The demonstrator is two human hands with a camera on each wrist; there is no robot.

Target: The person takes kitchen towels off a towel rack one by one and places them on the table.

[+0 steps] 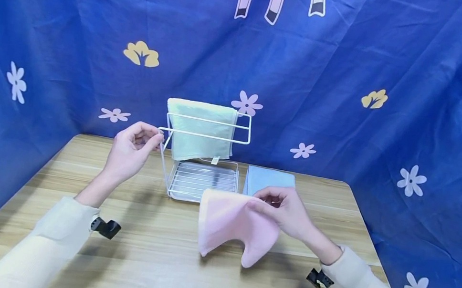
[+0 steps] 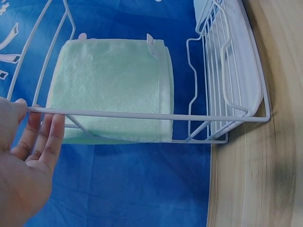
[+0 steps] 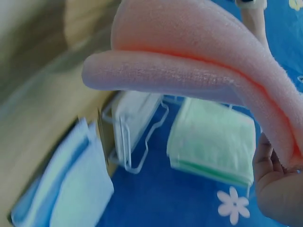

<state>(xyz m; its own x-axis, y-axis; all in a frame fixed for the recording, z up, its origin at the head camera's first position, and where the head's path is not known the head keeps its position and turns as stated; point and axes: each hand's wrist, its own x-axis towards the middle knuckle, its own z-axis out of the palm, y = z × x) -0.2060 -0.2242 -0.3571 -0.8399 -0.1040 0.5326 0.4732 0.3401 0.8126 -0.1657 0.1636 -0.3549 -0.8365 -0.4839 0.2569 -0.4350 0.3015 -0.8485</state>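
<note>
A white wire rack (image 1: 206,136) stands at the back of the table, and my left hand (image 1: 133,149) pinches its upper left corner between thumb and fingers. Over the rack's rear bar hangs a folded pale green towel (image 1: 202,133), its small white tag at the lower edge. My right hand (image 1: 285,210) pinches a pink towel (image 1: 226,218) by its upper edge; the cloth droops in front of the rack, above the table. In the right wrist view the pink towel (image 3: 189,42) shows a fold and covers part of the rack (image 3: 137,127).
A folded light blue towel (image 1: 267,179) lies right of the rack's slatted base with its white tray (image 1: 202,183). The wooden table (image 1: 147,258) ends at a blue patterned curtain (image 1: 208,50) behind and at both sides.
</note>
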